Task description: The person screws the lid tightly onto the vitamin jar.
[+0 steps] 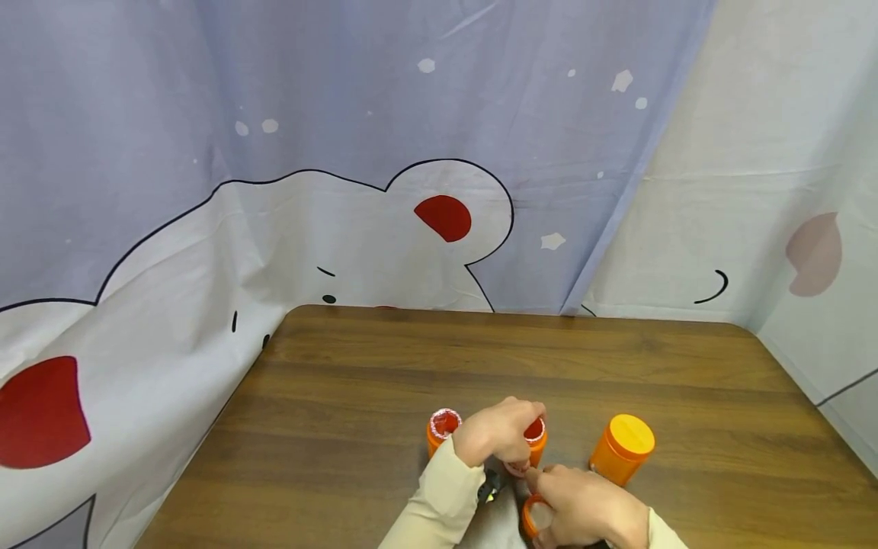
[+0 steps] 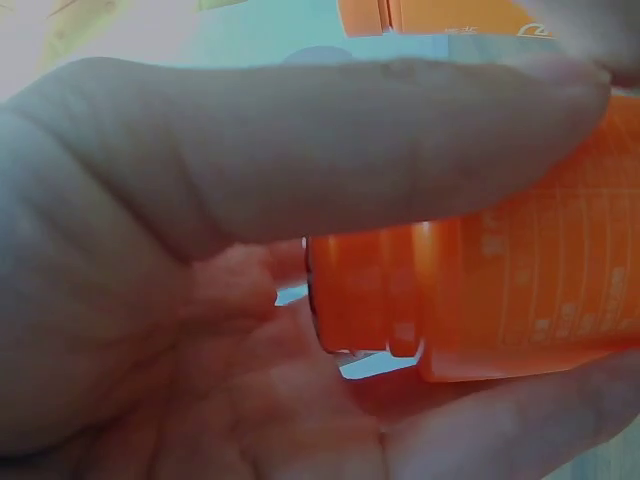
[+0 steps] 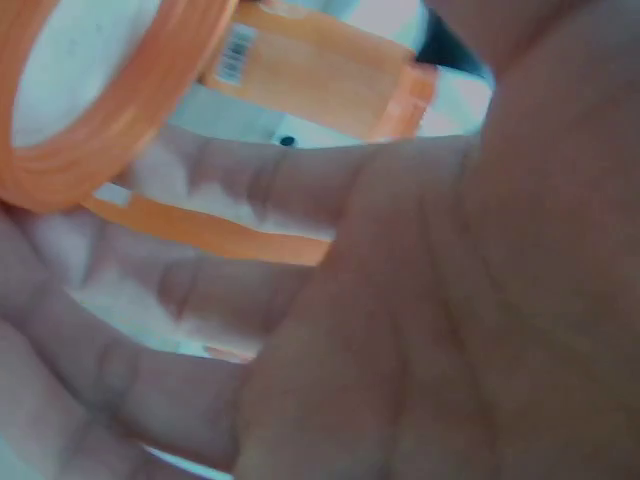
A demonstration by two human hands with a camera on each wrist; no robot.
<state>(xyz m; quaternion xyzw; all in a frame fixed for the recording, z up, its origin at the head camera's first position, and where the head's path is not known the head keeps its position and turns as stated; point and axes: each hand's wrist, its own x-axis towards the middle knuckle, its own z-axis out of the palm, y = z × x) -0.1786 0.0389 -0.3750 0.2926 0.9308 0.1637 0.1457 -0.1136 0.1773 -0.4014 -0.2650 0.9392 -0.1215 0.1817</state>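
Note:
My left hand (image 1: pixel 497 435) reaches over the upright orange jar (image 1: pixel 536 450), whose mouth has a ragged silvery rim. Thumb and fingers wrap this ribbed-neck jar (image 2: pixel 540 280) from both sides in the left wrist view. Lower down, my right hand (image 1: pixel 586 503) holds an orange screw lid (image 1: pixel 527 520) on its side, its pale inner face showing. The same lid (image 3: pixel 190 80) sits at the fingertips in the right wrist view. My two hands nearly meet in front of the jar, where a small pinkish round edge shows, partly covered.
A second open orange jar (image 1: pixel 435 442), foil scraps around its rim, stands just left of my left hand. An orange jar with a yellow-orange lid (image 1: pixel 620 450) stands at the right. The wooden table (image 1: pixel 384 358) runs back to a printed curtain (image 1: pixel 343 114).

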